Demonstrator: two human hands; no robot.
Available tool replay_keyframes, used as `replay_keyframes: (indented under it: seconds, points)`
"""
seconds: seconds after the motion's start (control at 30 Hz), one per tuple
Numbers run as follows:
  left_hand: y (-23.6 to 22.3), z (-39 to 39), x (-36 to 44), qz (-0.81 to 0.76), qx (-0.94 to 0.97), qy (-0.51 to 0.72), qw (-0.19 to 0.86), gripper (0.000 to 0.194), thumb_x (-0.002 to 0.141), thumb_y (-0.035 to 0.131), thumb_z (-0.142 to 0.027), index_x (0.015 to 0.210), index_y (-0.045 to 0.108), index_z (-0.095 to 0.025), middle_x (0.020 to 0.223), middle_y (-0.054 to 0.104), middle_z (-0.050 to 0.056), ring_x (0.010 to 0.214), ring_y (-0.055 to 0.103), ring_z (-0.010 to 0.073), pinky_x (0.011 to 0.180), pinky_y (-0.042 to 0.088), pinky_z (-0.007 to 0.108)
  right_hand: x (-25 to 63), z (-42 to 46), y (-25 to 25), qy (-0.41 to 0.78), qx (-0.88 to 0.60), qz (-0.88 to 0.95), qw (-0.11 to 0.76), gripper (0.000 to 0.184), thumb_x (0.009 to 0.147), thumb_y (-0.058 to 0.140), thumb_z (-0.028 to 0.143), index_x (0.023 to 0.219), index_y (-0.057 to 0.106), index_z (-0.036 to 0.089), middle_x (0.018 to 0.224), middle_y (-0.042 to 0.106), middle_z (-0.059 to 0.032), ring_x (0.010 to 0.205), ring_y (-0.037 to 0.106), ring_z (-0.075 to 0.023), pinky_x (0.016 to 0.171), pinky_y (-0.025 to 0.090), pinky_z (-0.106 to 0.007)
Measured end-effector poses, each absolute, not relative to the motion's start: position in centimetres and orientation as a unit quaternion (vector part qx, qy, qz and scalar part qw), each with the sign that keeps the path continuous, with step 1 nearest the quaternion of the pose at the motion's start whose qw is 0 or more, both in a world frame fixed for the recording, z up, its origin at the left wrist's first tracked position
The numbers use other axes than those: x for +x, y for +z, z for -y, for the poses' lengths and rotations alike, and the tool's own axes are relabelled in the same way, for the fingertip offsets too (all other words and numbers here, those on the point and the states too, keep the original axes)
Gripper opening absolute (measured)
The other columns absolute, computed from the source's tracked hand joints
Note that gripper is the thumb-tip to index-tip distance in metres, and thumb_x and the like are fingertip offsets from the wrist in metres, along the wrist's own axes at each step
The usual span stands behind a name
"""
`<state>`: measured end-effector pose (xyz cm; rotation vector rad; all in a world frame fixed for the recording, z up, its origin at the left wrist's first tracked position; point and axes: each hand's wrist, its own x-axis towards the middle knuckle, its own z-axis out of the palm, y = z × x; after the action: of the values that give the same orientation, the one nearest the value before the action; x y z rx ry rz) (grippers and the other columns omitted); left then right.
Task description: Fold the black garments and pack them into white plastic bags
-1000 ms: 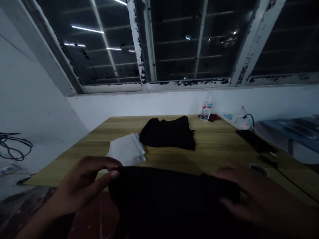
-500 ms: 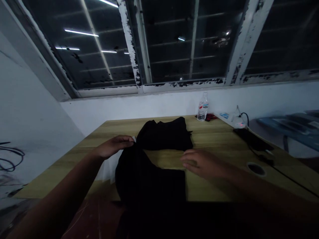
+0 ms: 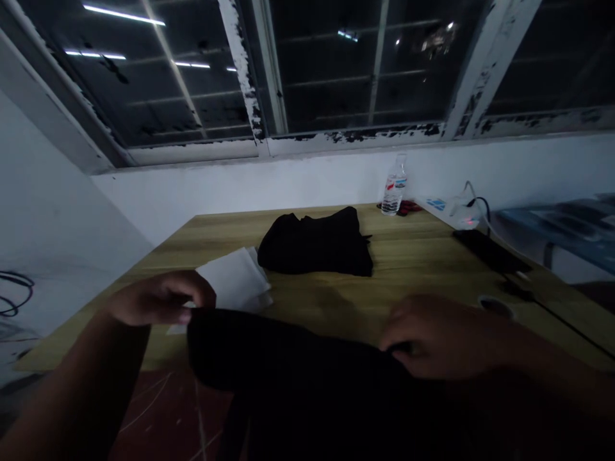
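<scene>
Left hand (image 3: pixel 158 298) and right hand (image 3: pixel 444 336) pinch, well apart.

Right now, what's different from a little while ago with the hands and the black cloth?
The right hand, open and off the cloth before, has taken hold of the soft black cloth. The left hand has moved back toward the person, gripping the cloth's top edge. The cloth has come nearer, uncovering the white folded sheets. The black folded bundle and clear plastic bottle stayed put.
</scene>
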<state>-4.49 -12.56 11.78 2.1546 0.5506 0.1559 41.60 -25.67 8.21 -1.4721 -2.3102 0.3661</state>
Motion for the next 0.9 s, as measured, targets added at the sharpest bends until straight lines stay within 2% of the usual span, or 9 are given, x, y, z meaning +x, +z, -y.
replay_keyframes:
  seconds: [0.07, 0.13, 0.3, 0.47, 0.57, 0.67, 0.73, 0.83, 0.9]
  points:
    - [12.2, 13.2, -4.1, -0.168, 0.854, 0.066, 0.488, 0.032, 0.088, 0.066, -0.054, 0.073, 0.071, -0.025, 0.066, 0.07, 0.004, 0.068, 0.069, 0.0205, 0.067, 0.059, 0.034, 42.3, 26.2, 10.3, 0.229, -0.409, 0.882, 0.056, 0.028, 0.08, 0.064, 0.018, 0.09, 0.08, 0.039, 0.081, 0.078, 0.0038, 0.079, 0.074, -0.0191, 0.076, 0.06, -0.032]
    - [12.4, 12.9, -3.1, -0.204, 0.855, 0.069, 0.472, 0.027, 0.085, 0.07, -0.051, 0.075, 0.072, -0.026, 0.072, 0.072, 0.004, 0.071, 0.069, 0.0209, 0.069, 0.06, 0.035, 43.0, 25.1, 11.9, 0.21, -0.388, 0.896, 0.043, 0.032, 0.084, 0.059, 0.016, 0.097, 0.08, 0.037, 0.089, 0.079, 0.004, 0.084, 0.074, -0.0195, 0.078, 0.058, -0.033]
    - [14.1, 7.5, -0.7, -0.387, 0.825, 0.27, 0.311, 0.033, 0.074, 0.082, -0.051, 0.078, 0.071, -0.02, 0.074, 0.07, 0.003, 0.069, 0.064, 0.0165, 0.068, 0.056, 0.032, 44.7, 17.1, 15.4, -0.075, -0.493, 0.837, 0.225, 0.025, 0.086, 0.061, 0.026, 0.102, 0.08, 0.024, 0.1, 0.079, 0.0002, 0.092, 0.075, -0.024, 0.091, 0.055, -0.042]
    - [17.2, 0.8, 0.9, -0.395, 0.754, 0.496, 0.172, 0.052, 0.063, 0.088, -0.062, 0.081, 0.07, -0.016, 0.084, 0.071, 0.006, 0.081, 0.066, 0.0183, 0.081, 0.057, 0.034, 44.7, 10.4, 19.4, -0.244, -0.493, 0.732, 0.402, 0.057, 0.096, 0.037, 0.038, 0.11, 0.076, -0.002, 0.102, 0.077, -0.0082, 0.105, 0.072, -0.0266, 0.094, 0.047, -0.042]
    - [16.3, -0.8, 1.3, -0.37, 0.77, 0.513, 0.082, 0.05, 0.071, 0.082, -0.064, 0.084, 0.073, -0.016, 0.097, 0.074, 0.009, 0.091, 0.069, 0.0201, 0.086, 0.058, 0.035, 44.2, 8.8, 18.0, -0.224, -0.459, 0.74, 0.438, 0.037, 0.093, 0.05, 0.029, 0.105, 0.078, 0.008, 0.102, 0.078, -0.0054, 0.102, 0.073, -0.0251, 0.093, 0.052, -0.04]
    - [11.8, -0.9, 0.4, -0.34, 0.835, 0.433, 0.026, 0.041, 0.081, 0.076, -0.058, 0.087, 0.077, -0.017, 0.108, 0.075, 0.012, 0.1, 0.07, 0.0205, 0.096, 0.057, 0.037, 43.7, 8.6, 13.0, -0.178, -0.434, 0.764, 0.442, 0.023, 0.09, 0.057, 0.02, 0.1, 0.078, 0.019, 0.102, 0.078, -0.0051, 0.1, 0.071, -0.0241, 0.095, 0.054, -0.041]
    - [7.8, -0.5, -0.8, -0.31, 0.887, 0.34, 0.039, 0.034, 0.088, 0.071, -0.052, 0.092, 0.079, -0.019, 0.115, 0.074, 0.013, 0.107, 0.07, 0.0216, 0.101, 0.055, 0.039, 43.3, 9.1, 8.9, -0.115, -0.435, 0.799, 0.399, 0.026, 0.092, 0.053, 0.018, 0.102, 0.077, 0.022, 0.104, 0.078, -0.0057, 0.099, 0.07, -0.0227, 0.094, 0.053, -0.041]
    - [3.0, 0.8, -2.7, -0.286, 0.929, 0.221, 0.081, 0.032, 0.088, 0.072, -0.049, 0.101, 0.08, -0.022, 0.128, 0.071, 0.015, 0.12, 0.066, 0.025, 0.105, 0.054, 0.043, 42.9, 10.9, 4.3, -0.004, -0.405, 0.892, 0.201, 0.024, 0.091, 0.057, 0.019, 0.101, 0.078, 0.024, 0.104, 0.079, -0.0053, 0.098, 0.07, -0.0231, 0.098, 0.05, -0.044]
    - [1.7, 1.9, -3.6, -0.294, 0.932, 0.188, 0.093, 0.033, 0.091, 0.07, -0.048, 0.11, 0.079, -0.023, 0.133, 0.068, 0.015, 0.124, 0.064, 0.0255, 0.107, 0.053, 0.044, 42.6, 12.8, 3.1, 0.037, -0.387, 0.913, 0.121, 0.022, 0.091, 0.062, 0.025, 0.104, 0.079, 0.025, 0.112, 0.078, -0.0055, 0.104, 0.07, -0.0239, 0.101, 0.048, -0.044]
